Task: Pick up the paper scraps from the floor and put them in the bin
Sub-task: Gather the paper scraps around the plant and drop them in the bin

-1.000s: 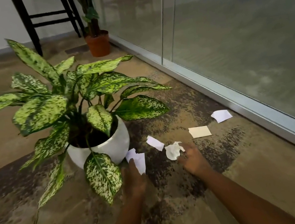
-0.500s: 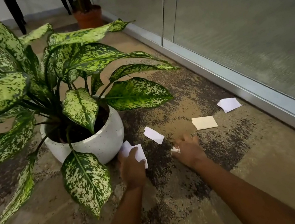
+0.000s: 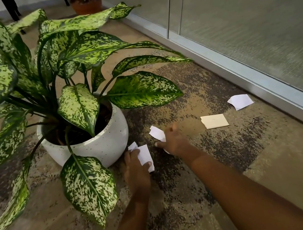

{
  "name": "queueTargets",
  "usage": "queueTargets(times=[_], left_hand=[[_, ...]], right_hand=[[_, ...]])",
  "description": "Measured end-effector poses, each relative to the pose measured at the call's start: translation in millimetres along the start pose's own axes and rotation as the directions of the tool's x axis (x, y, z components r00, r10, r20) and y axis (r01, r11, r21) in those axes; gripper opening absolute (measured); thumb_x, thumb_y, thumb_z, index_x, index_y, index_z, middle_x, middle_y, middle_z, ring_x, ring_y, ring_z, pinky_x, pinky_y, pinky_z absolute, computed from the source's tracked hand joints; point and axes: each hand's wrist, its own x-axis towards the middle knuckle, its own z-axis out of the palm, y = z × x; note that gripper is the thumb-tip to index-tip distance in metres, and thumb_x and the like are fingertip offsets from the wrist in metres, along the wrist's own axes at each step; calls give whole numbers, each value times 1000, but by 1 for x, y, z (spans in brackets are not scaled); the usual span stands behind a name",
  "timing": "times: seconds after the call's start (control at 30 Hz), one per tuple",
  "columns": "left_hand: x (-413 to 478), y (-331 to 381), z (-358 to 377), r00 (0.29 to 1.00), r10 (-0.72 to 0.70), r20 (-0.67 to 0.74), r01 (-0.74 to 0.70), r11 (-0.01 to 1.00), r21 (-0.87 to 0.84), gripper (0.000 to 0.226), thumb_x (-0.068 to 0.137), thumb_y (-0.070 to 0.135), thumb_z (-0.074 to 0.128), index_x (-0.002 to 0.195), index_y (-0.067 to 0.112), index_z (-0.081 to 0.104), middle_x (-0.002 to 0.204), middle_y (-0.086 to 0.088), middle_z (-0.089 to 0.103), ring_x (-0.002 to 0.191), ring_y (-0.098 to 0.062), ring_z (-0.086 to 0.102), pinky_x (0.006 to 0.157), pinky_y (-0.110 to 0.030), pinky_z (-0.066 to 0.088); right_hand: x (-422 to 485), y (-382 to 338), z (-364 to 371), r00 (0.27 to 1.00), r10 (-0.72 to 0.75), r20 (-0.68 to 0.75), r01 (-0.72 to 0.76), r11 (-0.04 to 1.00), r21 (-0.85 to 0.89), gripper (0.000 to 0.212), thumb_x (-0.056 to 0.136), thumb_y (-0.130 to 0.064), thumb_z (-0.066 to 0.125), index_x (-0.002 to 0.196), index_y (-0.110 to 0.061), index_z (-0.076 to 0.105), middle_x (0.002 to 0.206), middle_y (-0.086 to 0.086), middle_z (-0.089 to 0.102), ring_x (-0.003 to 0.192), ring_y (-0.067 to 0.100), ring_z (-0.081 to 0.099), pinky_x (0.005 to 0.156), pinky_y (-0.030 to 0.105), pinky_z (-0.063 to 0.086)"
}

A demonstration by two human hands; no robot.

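My left hand (image 3: 135,169) grips a white paper scrap (image 3: 145,155) just in front of the white plant pot (image 3: 100,147). My right hand (image 3: 174,141) hovers low over the carpet with thumb and fingers spread, touching a flat white scrap (image 3: 156,132). A sliver of a crumpled white scrap (image 3: 167,151) shows under its palm, mostly hidden. Further right on the floor lie a beige scrap (image 3: 214,121) and another white scrap (image 3: 240,101). No bin is in view.
A large speckled-leaf plant (image 3: 77,105) fills the left side, its leaves hanging over the floor near my left arm. A glass wall with a metal base rail (image 3: 261,84) runs along the right. A terracotta pot (image 3: 87,4) and dark furniture legs (image 3: 13,11) stand at the back.
My right hand closed over the crumpled scrap and moved forward-left to the flat white scrap. The view came lower and closer to the plant. My left hand kept its scrap.
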Motion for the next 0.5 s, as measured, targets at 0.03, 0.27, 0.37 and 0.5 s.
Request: queueTargets(times=[0.03,0.27,0.37,0.5], left_hand=[[0,0,0,1000,2,1,-2,1000,5,48,85,8,63,131,12,50,149,-6,34,134,-26,35,105,-35,35],[4,9,-3,998,13,53,-21,988,154,62,89,11,59,144,17,32,154,-6,20,138,-26,27,110,-35,31],[4,9,-3,996,19,91,-41,970,240,62,92,22,56,147,20,26,157,-9,9,141,-28,20,112,-37,29],[4,7,-4,991,36,132,-64,974,219,76,82,45,64,145,19,30,156,-11,12,141,-30,22,110,-37,30]], right_hand=[[1,0,3,1000,17,-11,-17,999,-32,62,93,-32,56,141,-2,32,150,16,19,130,36,42,105,39,38],[4,0,6,999,49,-15,-51,990,-135,47,97,-24,49,137,-1,40,153,17,21,130,36,43,104,40,40],[6,3,2,999,42,-6,-43,997,-72,57,96,-20,51,144,-2,27,155,17,16,132,37,43,106,40,39],[2,12,1,1000,24,-7,-24,998,59,61,90,-26,61,143,-11,33,148,18,24,130,36,40,105,39,41]])
